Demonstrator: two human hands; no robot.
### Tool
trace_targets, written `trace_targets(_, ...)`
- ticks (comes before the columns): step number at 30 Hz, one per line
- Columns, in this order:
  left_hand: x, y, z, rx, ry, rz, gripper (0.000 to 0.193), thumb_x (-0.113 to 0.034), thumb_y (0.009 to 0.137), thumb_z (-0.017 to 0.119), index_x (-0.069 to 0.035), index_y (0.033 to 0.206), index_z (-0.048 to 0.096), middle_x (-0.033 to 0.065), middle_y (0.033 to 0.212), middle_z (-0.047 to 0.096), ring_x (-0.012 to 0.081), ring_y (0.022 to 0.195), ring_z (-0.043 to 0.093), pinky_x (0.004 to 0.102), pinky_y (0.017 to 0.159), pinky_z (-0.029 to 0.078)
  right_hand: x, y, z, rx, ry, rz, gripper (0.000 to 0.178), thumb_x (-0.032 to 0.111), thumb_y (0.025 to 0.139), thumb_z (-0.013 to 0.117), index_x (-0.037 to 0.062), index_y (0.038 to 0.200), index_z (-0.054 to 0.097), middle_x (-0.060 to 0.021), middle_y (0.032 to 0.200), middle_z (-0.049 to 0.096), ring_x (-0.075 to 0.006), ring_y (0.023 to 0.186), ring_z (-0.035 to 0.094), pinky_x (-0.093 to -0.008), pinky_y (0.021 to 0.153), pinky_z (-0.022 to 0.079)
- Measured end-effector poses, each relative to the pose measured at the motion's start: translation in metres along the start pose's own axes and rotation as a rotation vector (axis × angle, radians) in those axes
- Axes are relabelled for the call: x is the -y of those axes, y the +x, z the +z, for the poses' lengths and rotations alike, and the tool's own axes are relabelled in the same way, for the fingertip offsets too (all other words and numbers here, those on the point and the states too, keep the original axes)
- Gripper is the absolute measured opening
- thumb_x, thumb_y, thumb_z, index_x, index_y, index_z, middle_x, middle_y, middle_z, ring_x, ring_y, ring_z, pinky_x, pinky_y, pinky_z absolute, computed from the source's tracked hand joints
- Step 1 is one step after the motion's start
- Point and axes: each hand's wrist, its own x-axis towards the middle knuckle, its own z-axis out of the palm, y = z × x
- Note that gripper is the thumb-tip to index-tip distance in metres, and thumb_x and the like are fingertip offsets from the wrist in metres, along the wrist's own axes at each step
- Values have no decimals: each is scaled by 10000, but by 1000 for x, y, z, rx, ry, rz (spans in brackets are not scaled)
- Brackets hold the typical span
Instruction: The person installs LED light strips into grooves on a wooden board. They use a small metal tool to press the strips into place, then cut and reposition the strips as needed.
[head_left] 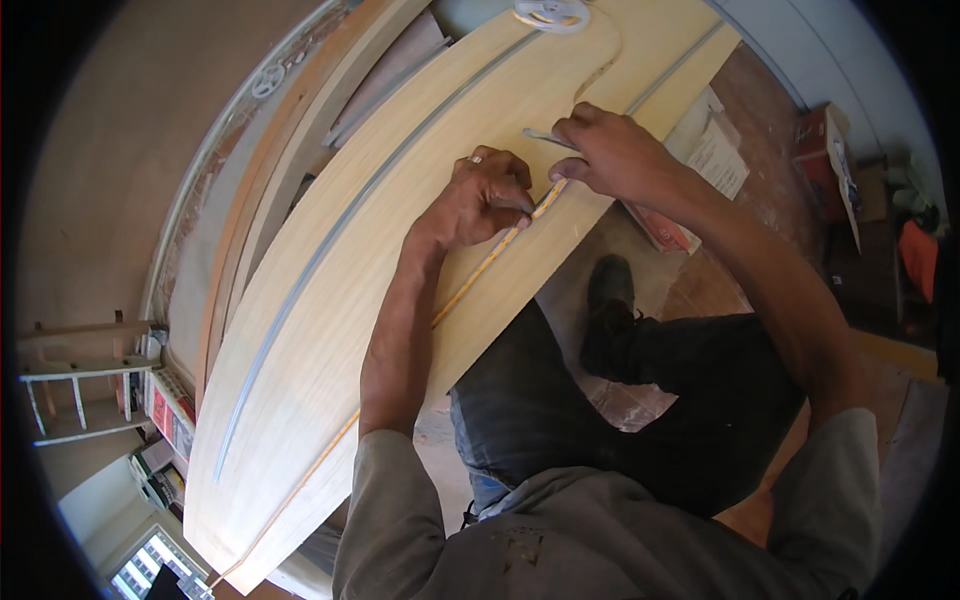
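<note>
A long pale wooden board (330, 310) lies across my front, with narrow channels running along it. In the near channel sits a thin yellow-orange strip that looks like an LED strip (487, 264). My left hand (488, 195) is closed with its thumb and fingertips pinched at this strip. Just beyond it, my right hand (615, 150) grips a slim grey tool (545, 137) whose kind I cannot make out, its thumb pressing by the strip. Past the right hand the strip rises loose off the board and curves to a white reel (552, 14) at the far end.
A grey channel (350, 218) runs along the board's far side. Wooden beams (285, 140) stand behind it on the left. A red box (825, 145) and an orange object (917, 258) are at the right. My legs and a dark shoe (610, 290) are below the board's near edge.
</note>
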Motion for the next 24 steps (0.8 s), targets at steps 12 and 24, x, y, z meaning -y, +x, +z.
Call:
trace_targets(12,-8,5,6,59,31,-130,250,-71,804,860,-106,1036,775,53,1260,704,272,1297,586,521,1173,319,63,-62,-68,173,294,136,555,469,1127,513,-81,1195,542,-295,827,681,-504,884,691,-535,811,538)
trace_targets(24,2,5,9,-34,-15,-43,230,-28,760,863,-67,963,761,68,1117,745,303,1141,663,443,1012,502,77,-104,-5,327,194,-25,286,190,1082,575,-35,1257,551,-278,977,696,-482,935,701,-563,791,539)
